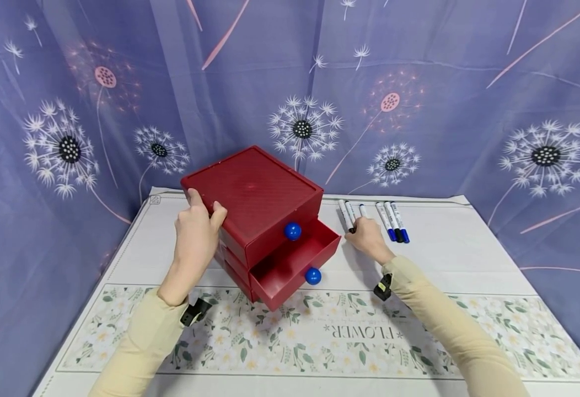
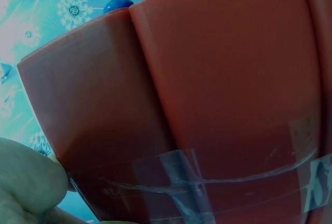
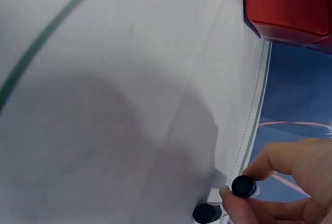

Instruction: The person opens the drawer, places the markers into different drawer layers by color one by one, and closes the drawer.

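Observation:
A red drawer cabinet with blue ball knobs stands on the table, its middle drawer pulled out and bare inside. My left hand rests on the cabinet's upper left edge, thumb and a finger reaching onto the top; the left wrist view has the cabinet's taped red side up close. Beyond the drawer, my right hand is over the whiteboard markers. In the right wrist view its thumb and fingers pinch a marker by the dark cap. Right beside it lies another dark-capped marker.
Three markers with blue and black caps lie together right of my right hand. A flower-printed strip runs across the white tablecloth. A purple dandelion curtain hangs behind and along both sides.

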Demonstrator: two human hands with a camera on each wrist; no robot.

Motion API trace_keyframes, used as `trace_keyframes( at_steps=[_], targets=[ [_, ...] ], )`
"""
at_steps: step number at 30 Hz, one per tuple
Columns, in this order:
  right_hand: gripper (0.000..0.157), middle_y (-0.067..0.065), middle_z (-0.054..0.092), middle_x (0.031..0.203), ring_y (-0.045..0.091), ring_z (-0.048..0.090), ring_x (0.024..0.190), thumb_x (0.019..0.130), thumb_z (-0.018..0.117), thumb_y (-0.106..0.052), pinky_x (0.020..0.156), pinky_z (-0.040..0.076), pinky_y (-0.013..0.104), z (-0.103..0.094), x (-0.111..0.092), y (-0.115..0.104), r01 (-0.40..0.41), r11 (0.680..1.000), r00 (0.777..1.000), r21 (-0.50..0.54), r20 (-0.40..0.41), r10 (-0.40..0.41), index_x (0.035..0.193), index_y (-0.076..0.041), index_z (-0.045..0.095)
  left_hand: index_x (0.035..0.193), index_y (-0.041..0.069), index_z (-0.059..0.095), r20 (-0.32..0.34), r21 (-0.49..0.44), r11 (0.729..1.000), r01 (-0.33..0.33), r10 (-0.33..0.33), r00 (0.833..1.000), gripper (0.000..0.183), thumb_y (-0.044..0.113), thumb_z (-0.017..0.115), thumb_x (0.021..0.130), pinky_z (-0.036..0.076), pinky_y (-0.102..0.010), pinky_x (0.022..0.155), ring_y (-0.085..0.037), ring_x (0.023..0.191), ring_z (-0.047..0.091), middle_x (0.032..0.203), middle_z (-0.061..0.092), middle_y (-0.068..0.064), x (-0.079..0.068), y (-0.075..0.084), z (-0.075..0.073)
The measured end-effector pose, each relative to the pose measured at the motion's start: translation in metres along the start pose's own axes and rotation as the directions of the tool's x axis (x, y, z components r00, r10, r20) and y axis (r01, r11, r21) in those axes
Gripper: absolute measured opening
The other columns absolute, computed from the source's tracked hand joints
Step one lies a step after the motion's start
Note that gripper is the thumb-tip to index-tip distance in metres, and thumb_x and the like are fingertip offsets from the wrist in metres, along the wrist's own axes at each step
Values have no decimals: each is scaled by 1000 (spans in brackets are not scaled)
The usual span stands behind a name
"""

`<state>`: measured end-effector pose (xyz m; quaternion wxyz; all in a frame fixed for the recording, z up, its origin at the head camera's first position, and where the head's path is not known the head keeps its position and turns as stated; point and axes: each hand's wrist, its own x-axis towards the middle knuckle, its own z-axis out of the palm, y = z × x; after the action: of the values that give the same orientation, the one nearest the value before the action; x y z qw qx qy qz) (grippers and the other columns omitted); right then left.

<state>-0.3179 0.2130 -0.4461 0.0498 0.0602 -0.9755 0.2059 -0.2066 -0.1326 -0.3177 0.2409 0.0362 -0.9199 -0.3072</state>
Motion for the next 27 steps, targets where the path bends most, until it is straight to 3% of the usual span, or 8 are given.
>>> trace_keyframes(
  at_steps=[12,22,27],
  targets=[
    [27,-2,37,48,11,35,43,73,64,-18,43,29,23,-7,-8,-6,-17,1000,1000,7,19,16,58,-10,42,132,-18,31,-14,4,1000,-9,9,1000,60,24,38,90,45,-34,43,-31,43,54,53,51,-19,0,0,1],
    [26,1,44,51,14,40,45,72,69,-20,44,31,24,-10,-13,-8,34,999,999,-4,-39,-34,62,-7,49,131,-19,32,-20,17,1000,-16,16,1000,60,24,38,90,46,-37,44,-34,45,55,54,52,-21,0,-1,1],
    [21,6,54,59,16,45,50,72,69,-21,46,34,25,-14,-15,-7,27,999,999,-19,-41,-28,73,-3,58,131,-19,32,-27,33,999,-24,25,999,60,25,38,90,49,-42,47,-38,49,57,56,54,-25,0,-1,1]
  ],
)
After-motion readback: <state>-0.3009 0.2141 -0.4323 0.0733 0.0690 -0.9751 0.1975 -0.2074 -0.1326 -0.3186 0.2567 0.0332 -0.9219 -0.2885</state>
